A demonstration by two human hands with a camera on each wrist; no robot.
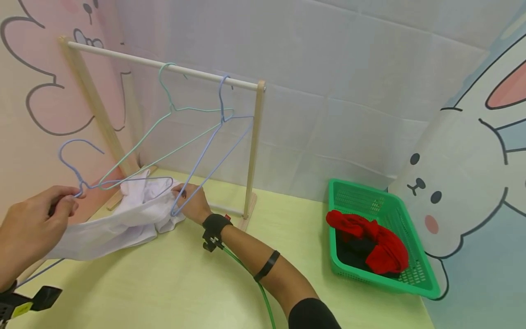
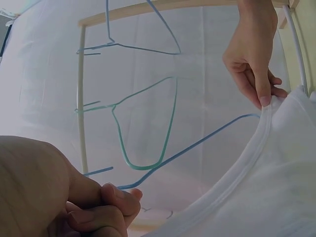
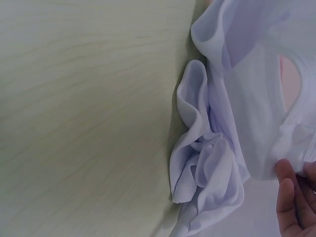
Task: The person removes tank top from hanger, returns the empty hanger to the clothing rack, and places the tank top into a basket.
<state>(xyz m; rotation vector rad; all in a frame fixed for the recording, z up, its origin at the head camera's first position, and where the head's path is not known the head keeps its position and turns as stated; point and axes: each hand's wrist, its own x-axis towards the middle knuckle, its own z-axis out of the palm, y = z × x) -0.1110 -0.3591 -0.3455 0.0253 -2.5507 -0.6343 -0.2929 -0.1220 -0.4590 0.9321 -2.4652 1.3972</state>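
My left hand (image 1: 39,228) pinches a blue wire hanger (image 1: 76,172) just below its hook. A white garment (image 1: 102,235) hangs between my two hands, bunched on the table toward the rack. With thumb and fingers, my right hand (image 1: 194,203) pinches the edge of its neckline. In the left wrist view, the held hanger's arm (image 2: 197,143) slants up to that edge, its tip close to the right fingers. The right wrist view shows the garment's folds (image 3: 212,168) and the opening beside the right fingertips (image 3: 284,168). Cloth hides the hanger's other arm.
A wooden rack (image 1: 253,155) with a white rail (image 1: 131,58) stands at the back left. From it hang a mint green hanger (image 1: 141,139) and another blue hanger (image 1: 201,157). At right, a green basket (image 1: 339,260) contains red cloth (image 1: 386,253) and black cloth (image 1: 349,251).
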